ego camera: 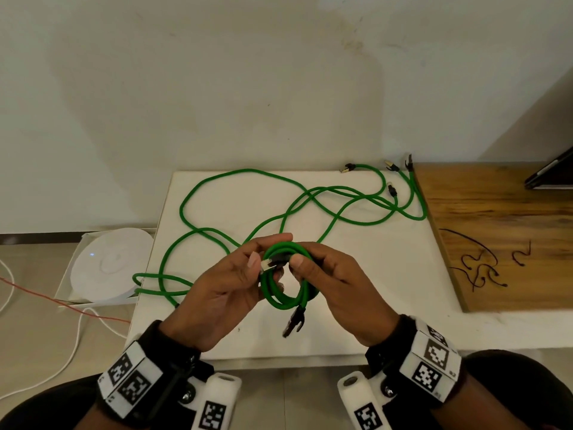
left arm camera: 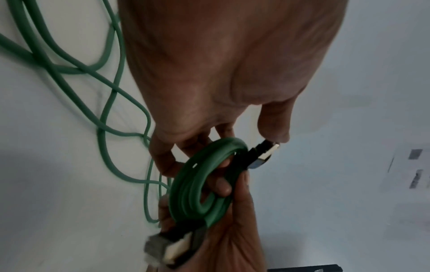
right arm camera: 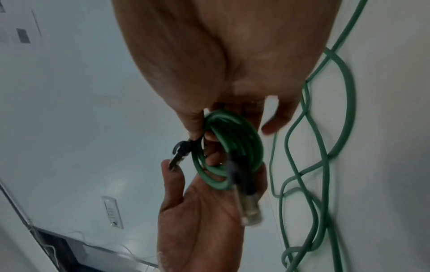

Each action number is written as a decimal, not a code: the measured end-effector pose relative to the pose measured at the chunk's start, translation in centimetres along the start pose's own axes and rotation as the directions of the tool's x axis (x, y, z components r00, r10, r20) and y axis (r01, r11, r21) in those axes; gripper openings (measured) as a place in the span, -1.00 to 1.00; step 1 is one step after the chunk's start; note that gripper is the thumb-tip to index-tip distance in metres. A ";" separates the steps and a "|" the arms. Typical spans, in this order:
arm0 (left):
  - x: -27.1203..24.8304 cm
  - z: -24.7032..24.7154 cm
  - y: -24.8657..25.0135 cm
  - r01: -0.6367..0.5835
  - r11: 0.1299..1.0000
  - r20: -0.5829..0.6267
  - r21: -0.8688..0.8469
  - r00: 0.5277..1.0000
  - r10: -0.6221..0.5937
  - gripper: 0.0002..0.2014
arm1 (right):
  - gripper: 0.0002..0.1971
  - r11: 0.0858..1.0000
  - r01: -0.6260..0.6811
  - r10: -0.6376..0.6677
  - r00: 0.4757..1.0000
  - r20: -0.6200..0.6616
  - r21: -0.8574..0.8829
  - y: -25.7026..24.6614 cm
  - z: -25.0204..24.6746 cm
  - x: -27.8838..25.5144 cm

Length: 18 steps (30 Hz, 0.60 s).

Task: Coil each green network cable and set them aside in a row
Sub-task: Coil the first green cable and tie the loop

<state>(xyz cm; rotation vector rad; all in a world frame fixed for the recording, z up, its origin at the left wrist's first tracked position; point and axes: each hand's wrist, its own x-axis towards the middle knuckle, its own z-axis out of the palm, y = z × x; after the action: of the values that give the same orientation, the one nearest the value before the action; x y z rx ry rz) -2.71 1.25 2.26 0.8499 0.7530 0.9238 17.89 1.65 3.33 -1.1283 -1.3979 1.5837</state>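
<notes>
A white board (ego camera: 387,274) lay on the table, with a strip of bare wood (ego camera: 496,218) showing to its right. On the floor to the left sat a round white device (ego camera: 111,268) in a shallow box. Across the board sprawled the loose green cables (ego camera: 235,193), looping over one another, their plugs (ego camera: 391,165) gathered near the far right corner. How many separate cables lay there could not be told. A few dark twist ties (ego camera: 479,263) rested on the wood, well apart from the cables.

Above the near middle of the board the person held a small green coil (ego camera: 286,274) between both hands. The left hand (ego camera: 223,293) had its thumb and fingers curled, pinching one plug (ego camera: 269,264) at the top of the coil. The right hand (ego camera: 335,283) had its thumb and fingers clamped on the coil's right side, keeping the turns together. The other plug (ego camera: 294,321) hung free below the coil.

The step in hand appeared to be finishing the first coil, since no coiled cable lay set aside yet. The next move probably called for tucking or securing the pinched end so the turns would not spring open, then laying the coil down clear of the loose cables to start the row.
</notes>
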 end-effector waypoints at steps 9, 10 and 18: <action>0.1 0.6 -1.8 -0.027 0.992 -0.079 0.121 0.996 0.037 -0.32 | -0.84 1.000 0.001 -0.005 0.993 -0.120 -0.031 0.4 -0.5 0.3; 0.1 0.8 -1.8 -0.041 0.990 -0.095 0.137 0.994 0.055 -0.32 | -0.84 0.999 0.008 -0.013 0.992 -0.126 -0.038 0.4 -0.7 0.3; 0.4 2.0 -1.9 -0.082 0.951 -0.226 0.298 0.962 0.154 -0.46 | -0.85 0.990 0.042 -0.057 0.993 -0.107 -0.138 0.4 -1.0 0.2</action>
<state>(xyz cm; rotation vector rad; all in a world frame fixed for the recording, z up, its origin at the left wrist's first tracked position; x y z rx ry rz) -0.19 0.38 1.41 1.0547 1.0799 1.0563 18.79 2.10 2.87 -1.2321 -1.4654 1.3868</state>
